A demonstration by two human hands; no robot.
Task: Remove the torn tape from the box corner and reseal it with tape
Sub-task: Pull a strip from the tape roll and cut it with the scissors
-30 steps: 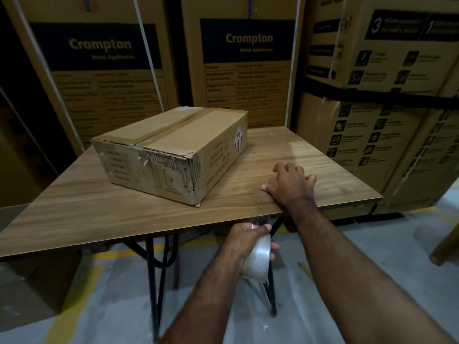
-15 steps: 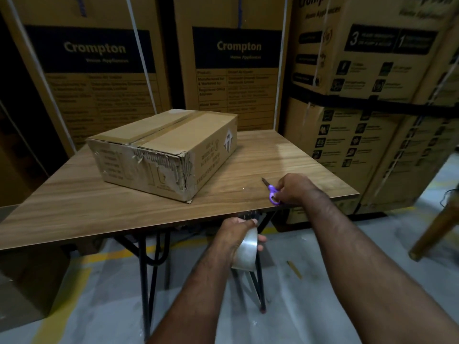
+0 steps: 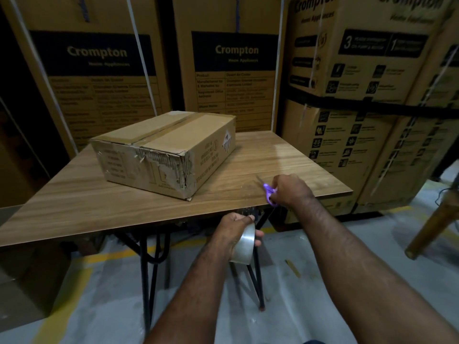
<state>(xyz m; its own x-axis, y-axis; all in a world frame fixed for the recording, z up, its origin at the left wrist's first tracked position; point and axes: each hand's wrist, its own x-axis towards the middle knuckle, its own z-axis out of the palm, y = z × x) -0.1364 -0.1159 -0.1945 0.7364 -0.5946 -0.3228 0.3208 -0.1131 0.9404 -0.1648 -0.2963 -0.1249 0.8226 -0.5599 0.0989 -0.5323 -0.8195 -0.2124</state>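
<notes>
A brown cardboard box [image 3: 171,142] lies on the wooden table [image 3: 87,202], taped along its top seam. Its near face and near corner [image 3: 185,175] are torn and ragged, with scraps of tape hanging. My left hand [image 3: 236,232] is below the table's front edge, closed around a roll of clear tape [image 3: 244,244]. My right hand [image 3: 291,189] rests on the table near the front right, to the right of the box, gripping purple-handled scissors [image 3: 267,188] whose blades point toward the box.
Tall printed cartons [image 3: 236,70] stand close behind and to the right of the table. Black metal legs [image 3: 149,269] hold the table over a grey floor with yellow lines. A wooden leg [image 3: 432,227] leans at the far right.
My right hand went from lying flat on the table to gripping the purple scissors. The left hand kept the tape roll below the edge.
</notes>
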